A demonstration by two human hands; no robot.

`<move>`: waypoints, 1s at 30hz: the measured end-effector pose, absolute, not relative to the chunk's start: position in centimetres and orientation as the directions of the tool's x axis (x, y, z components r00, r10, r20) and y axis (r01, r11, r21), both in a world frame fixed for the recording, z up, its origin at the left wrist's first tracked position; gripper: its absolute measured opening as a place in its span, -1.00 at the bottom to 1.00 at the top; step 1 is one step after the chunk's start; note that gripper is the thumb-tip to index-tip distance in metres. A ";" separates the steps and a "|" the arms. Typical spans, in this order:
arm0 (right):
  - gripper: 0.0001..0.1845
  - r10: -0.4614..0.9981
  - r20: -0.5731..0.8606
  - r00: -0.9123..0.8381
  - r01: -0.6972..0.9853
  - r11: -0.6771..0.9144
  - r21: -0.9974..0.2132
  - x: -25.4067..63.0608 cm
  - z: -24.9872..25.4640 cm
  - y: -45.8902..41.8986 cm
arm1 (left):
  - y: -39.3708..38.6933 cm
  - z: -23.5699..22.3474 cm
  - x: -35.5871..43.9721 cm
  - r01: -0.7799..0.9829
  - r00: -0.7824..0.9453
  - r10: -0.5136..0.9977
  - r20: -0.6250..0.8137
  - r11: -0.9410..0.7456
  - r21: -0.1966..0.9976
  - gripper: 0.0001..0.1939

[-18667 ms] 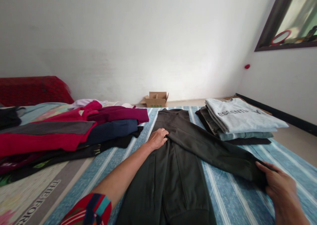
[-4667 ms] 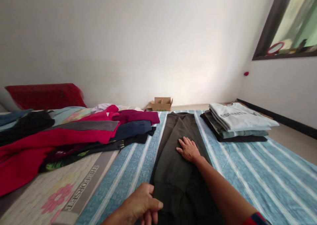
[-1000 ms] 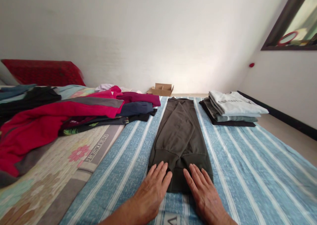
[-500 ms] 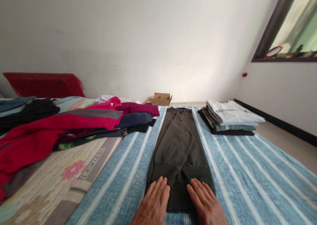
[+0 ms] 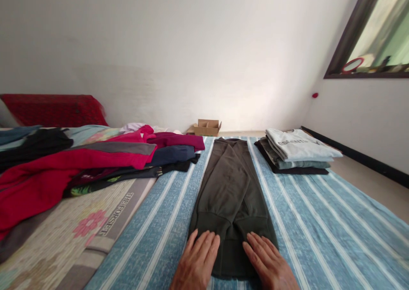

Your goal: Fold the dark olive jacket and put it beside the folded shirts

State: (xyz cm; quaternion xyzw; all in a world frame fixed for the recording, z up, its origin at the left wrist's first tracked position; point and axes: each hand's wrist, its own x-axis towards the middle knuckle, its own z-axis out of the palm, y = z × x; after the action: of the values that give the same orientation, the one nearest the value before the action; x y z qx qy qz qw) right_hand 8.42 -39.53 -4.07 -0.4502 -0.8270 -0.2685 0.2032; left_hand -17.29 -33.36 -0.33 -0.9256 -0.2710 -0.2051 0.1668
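Observation:
A dark olive sweatshirt [image 5: 225, 183] lies lengthwise on the blue striped bed sheet [image 5: 166, 222], its sides and sleeves folded inward into a long narrow strip. The neck end points toward the wall and the ribbed hem is nearest me. My left hand [image 5: 198, 258] rests flat on the lower left corner, fingers stretched forward. On the lower right corner lies my right hand [image 5: 267, 258], likewise flat with its fingers extended. Between the two hands part of the hem shows. Neither hand grips the cloth.
A folded stack with a white printed shirt [image 5: 295, 145] on top stands at the right. Loose clothes, including a red and grey garment [image 5: 79, 162], spread over the patterned mat [image 5: 96, 222] at left. An open cardboard box [image 5: 207, 128] sits by the wall.
Both hands stay on the hem end of the sweatshirt. The left thumb has spread a little outward, and the right hand has shifted slightly to the right. The view has moved slightly.

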 end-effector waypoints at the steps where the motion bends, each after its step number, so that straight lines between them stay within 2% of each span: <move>1: -0.57 0.634 0.580 -0.511 0.853 0.456 0.254 8.5 -4.1 -39.5 | -33.3 -0.3 -17.3 0.572 0.766 0.432 0.475 -0.796 -0.198 -0.41; 6: -0.57 0.625 0.602 -0.497 0.852 0.482 0.203 8.7 -3.7 -39.6 | -33.2 0.0 -17.4 0.576 0.763 0.425 0.487 -0.790 -0.212 -0.44; 12: -0.56 0.614 0.615 -0.495 0.860 0.448 0.245 8.6 -3.8 -39.4 | -33.1 0.4 -17.3 0.574 0.767 0.441 0.466 -0.796 -0.193 -0.40; 17: -0.54 0.654 0.591 -0.473 0.872 0.443 0.209 8.8 -3.6 -39.3 | -32.7 -0.1 -17.4 0.572 0.767 0.431 0.475 -0.795 -0.202 -0.41; 20: -0.50 0.742 0.481 -0.467 0.873 0.473 0.118 9.1 -1.8 -39.2 | -32.5 0.3 -17.4 0.561 0.777 0.437 0.454 -0.808 -0.182 -0.38; 23: -0.45 0.819 0.365 -0.444 0.868 0.493 -0.052 9.5 1.9 -38.8 | -32.1 2.2 -16.9 0.578 0.772 0.499 0.394 -0.809 -0.109 -0.35; 26: -0.41 0.849 0.311 -0.427 0.836 0.501 -0.223 10.1 6.4 -38.0 | -31.5 5.9 -15.8 0.603 0.758 0.572 0.312 -0.798 -0.003 -0.33; 30: -0.45 0.849 0.277 -0.451 0.815 0.518 -0.259 11.2 12.2 -37.3 | -30.9 12.4 -14.5 0.618 0.753 0.627 0.200 -0.778 0.111 -0.39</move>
State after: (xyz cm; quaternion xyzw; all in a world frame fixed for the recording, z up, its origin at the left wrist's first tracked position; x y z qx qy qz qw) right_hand 11.21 -37.28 12.19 -0.4891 -0.8505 0.0439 0.1883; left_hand -14.48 -30.94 12.35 -0.9361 -0.3323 -0.1137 -0.0191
